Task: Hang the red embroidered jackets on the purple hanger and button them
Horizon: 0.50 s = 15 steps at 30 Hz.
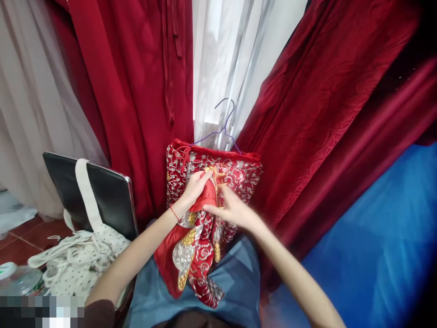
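Note:
A red embroidered cloth garment (239, 175) with silver scrollwork hangs on a purple wire hanger (224, 130). In front of it, my left hand (196, 189) is closed on a folded piece of red lining (206, 198), thumb on top near a gold-yellow cord (214, 170). From this piece, a red panel (205, 262) with silver swirls and gold sequin shapes drapes down onto the blue-clad lap (150, 291). My right hand (234, 209), slightly blurred, is just right of the lining. Its thumb and fingers are apart, the thumb tip at the lining's lower edge.
Deep red curtains (133, 91) flank a sheer white curtain (218, 59) behind the garment. At left stand a black panel (112, 196) with a white strap and a dotted white cloth (78, 259). Clear plastic (25, 280) lies lower left; blue fabric (368, 237) spreads at right.

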### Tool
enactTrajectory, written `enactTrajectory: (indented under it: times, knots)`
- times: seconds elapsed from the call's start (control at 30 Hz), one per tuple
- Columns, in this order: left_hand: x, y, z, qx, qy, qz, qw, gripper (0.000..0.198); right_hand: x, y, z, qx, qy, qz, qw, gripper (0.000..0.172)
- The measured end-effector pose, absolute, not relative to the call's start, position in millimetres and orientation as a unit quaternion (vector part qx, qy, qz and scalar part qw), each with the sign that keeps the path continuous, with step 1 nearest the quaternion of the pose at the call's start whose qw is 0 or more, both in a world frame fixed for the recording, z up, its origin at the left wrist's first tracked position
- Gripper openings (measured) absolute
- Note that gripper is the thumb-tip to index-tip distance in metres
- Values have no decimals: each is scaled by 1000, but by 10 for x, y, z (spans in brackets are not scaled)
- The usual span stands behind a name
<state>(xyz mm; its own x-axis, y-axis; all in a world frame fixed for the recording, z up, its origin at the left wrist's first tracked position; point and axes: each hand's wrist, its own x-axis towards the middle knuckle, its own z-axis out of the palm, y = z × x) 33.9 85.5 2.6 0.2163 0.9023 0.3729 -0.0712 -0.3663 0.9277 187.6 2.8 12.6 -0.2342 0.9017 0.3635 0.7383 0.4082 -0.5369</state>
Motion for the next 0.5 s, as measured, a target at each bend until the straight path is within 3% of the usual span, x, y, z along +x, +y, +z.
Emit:
enactTrajectory:
  times: [0.1,0.17,0.37,0.5]
  knots:
    - [271,826,107,674,296,488,469,44,1760,13,-69,-520,-757,111,380,32]
    - [187,845,169,704,289,472,445,43,1756,43,-144,-513,-746,98,413,23]
    - [-164,1045,154,807,332,416,256,32,1969,90,-135,-520,-749,121,392,40]
    - [-431,1203,-102,857,324,312,252,31,2340,146,-67,-536,-678,163,476,43]
